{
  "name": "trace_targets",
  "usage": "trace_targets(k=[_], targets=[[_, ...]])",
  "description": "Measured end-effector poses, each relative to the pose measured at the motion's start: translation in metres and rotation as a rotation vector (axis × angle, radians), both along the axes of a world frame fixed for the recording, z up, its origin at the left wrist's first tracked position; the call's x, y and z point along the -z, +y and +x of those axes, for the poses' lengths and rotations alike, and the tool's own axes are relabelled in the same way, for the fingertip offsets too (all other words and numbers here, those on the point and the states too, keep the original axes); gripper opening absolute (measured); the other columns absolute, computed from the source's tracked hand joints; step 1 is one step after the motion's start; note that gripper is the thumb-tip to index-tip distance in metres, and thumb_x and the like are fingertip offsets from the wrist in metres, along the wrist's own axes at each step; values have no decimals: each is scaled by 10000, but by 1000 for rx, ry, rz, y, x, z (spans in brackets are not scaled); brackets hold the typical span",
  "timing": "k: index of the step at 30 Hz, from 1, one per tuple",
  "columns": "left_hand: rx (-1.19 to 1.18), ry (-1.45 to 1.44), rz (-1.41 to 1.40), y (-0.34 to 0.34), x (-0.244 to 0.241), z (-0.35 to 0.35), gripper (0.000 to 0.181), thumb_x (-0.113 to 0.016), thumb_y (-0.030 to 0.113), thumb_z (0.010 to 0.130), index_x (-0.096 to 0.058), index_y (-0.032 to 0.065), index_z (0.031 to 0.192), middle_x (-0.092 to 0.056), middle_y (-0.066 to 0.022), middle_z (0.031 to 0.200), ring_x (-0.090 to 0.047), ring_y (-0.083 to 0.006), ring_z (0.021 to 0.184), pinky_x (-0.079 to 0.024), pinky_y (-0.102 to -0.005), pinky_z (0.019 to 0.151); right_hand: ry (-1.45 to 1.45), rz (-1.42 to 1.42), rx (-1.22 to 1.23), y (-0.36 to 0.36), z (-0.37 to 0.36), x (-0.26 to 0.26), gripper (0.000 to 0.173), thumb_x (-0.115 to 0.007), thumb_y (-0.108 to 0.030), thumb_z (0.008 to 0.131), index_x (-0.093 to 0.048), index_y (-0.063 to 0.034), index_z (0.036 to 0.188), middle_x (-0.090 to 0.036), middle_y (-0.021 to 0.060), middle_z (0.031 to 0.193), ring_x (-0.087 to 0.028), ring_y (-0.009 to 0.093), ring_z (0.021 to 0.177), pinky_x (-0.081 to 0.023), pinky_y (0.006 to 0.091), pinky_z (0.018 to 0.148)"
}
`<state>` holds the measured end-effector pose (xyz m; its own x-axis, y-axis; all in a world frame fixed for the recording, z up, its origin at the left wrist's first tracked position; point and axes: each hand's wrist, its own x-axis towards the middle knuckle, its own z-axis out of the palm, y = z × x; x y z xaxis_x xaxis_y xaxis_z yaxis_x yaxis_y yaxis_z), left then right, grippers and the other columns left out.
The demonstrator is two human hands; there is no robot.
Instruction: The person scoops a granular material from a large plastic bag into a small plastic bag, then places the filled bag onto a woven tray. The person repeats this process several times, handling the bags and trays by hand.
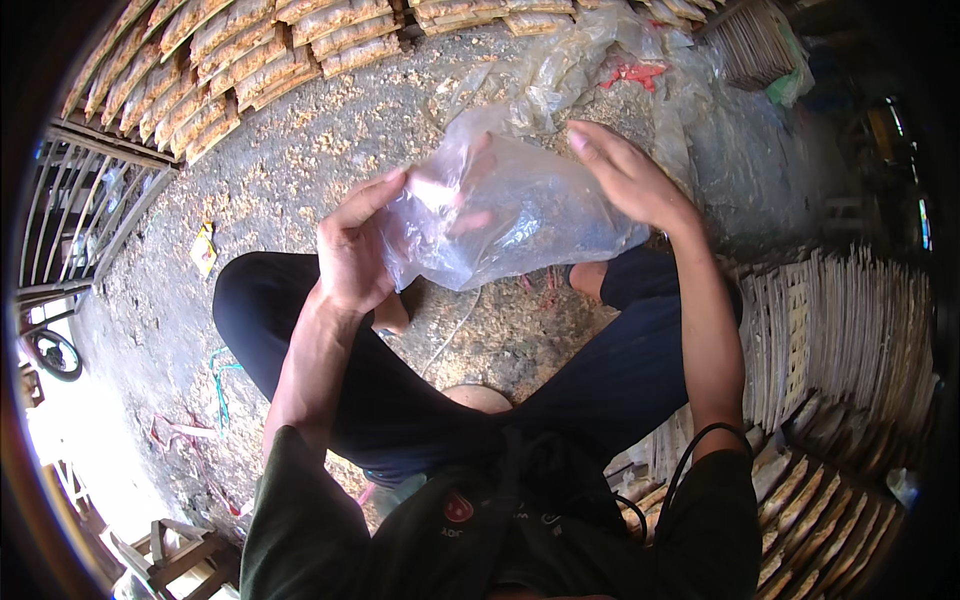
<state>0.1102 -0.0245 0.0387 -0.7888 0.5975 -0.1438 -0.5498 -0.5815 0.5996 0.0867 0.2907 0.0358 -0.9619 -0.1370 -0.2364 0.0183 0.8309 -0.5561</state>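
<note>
A clear plastic bag point(517, 206) is held up above the floor between my knees. My left hand point(360, 240) grips its left side, the thumb outside; fingers show blurred through the film. My right hand point(630, 176) is at the bag's right upper side, palm towards it and fingers extended, nothing gripped in it. The far edge of the bag lies near a heap of crumpled clear plastic sheeting point(555, 67) on the floor.
Stacked trays with pale brown filling point(255, 60) line the far left. Upright slatted panels point(847, 330) stand at the right, more filled trays point(810, 510) below them. A yellow wrapper point(203, 249) and string point(219, 390) lie on the crumb-strewn floor point(285, 150). A wooden rack point(135, 187) stands left.
</note>
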Motion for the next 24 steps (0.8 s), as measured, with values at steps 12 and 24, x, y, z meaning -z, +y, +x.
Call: trace_targets(k=[12,24], targets=[[192,388,-604,-3,6,10,368,-566,274,1043,-701,-50,1154,-714,-61,798,-649,-111,742,-516,-285,705,122,-722,-631,-61,11,-1,640,-733,-280,931,-499,-74,1490,-466,158,1556,-409,327,1459,-302,473,1219],[32,545,-771,-15,-12,5,376,-551,305,1064,-689,20,861,-527,35,643,-448,-61,549,-347,-253,514,-125,-713,-545,-42,3,-10,182,-685,-182,986,-644,-14,928,-692,60,996,-691,214,1043,-528,353,909]])
